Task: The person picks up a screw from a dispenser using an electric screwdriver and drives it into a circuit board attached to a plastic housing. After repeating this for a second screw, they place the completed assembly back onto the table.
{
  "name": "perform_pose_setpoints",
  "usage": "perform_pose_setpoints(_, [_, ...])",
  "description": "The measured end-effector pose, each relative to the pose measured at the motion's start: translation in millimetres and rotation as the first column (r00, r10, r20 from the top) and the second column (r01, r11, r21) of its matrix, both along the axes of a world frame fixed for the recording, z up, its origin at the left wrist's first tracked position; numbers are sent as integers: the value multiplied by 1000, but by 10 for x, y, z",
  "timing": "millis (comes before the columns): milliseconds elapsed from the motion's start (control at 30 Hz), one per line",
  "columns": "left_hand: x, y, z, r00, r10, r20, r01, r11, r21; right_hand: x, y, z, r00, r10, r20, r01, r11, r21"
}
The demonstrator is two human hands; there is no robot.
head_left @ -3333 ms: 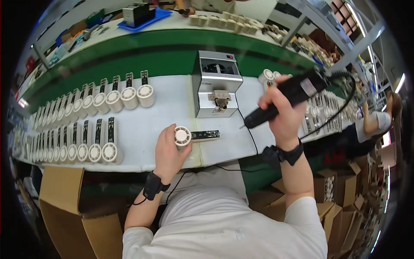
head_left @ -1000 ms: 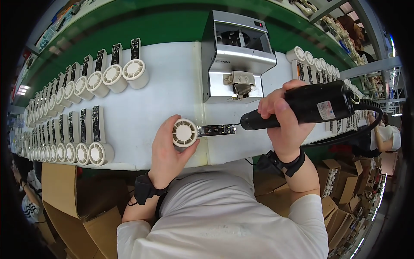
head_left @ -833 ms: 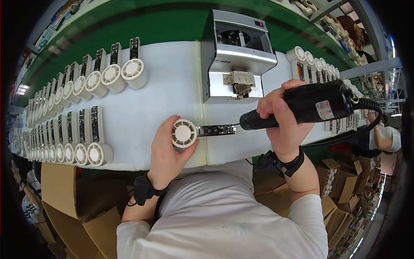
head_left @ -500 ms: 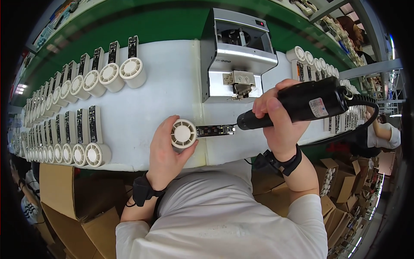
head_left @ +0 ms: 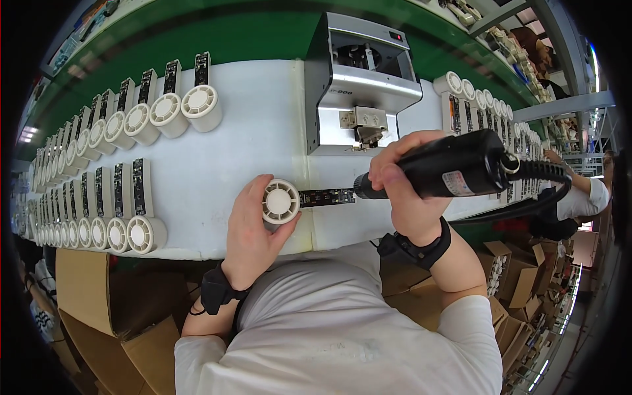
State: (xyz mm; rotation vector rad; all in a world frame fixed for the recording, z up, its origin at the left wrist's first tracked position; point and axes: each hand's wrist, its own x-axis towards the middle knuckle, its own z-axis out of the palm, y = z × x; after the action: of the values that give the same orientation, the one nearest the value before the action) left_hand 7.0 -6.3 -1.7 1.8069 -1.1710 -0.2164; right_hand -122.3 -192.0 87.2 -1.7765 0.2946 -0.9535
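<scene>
At a white table (head_left: 240, 118), left fingers (head_left: 254, 191) cup a cream, slot-topped cylinder (head_left: 280, 201); right fingers (head_left: 400, 150) grip a black driver (head_left: 454, 164).

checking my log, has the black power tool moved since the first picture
Yes, left. The black power tool, in the right hand, had its nose right of the silver machine; now the nose is in front of it.

The round cream-white plastic housing (head_left: 281, 201) bears a spoked ring of slots around a plain disc, and its narrow black circuit board (head_left: 327, 197) is flecked with pale specks. The thick black cylindrical power tool (head_left: 451, 161) carries a whitish label (head_left: 454, 183), and 2 chunky black wrist straps (head_left: 218, 289) match it. The boxy silver-grey metal machine (head_left: 368, 82) shows a red light (head_left: 395, 37), and the flat tabletop (head_left: 240, 141) is white.
</scene>
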Motion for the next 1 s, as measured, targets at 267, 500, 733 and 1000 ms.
perform_pose_setpoints(267, [6, 14, -7, 1000, -2, 25, 3, 1000, -19, 148, -199, 453, 975, 16, 219, -49, 988, 147])
perform_pose_setpoints(500, [-10, 8, 17, 998, 31, 50, -30, 999, -24, 398, -248, 460, 981, -107, 162, 100, 994, 50])
perform_pose_setpoints(733, [11, -3, -2, 1000, 18, 19, -17, 1000, -16, 321, -178, 483, 996, -75, 49, 68, 987, 143])
perform_pose_setpoints(1000, [12, 2, -13, 1000, -7, -2, 7, 1000, -6, -181, 131, 254, 991, -81, 102, 46, 951, 307])
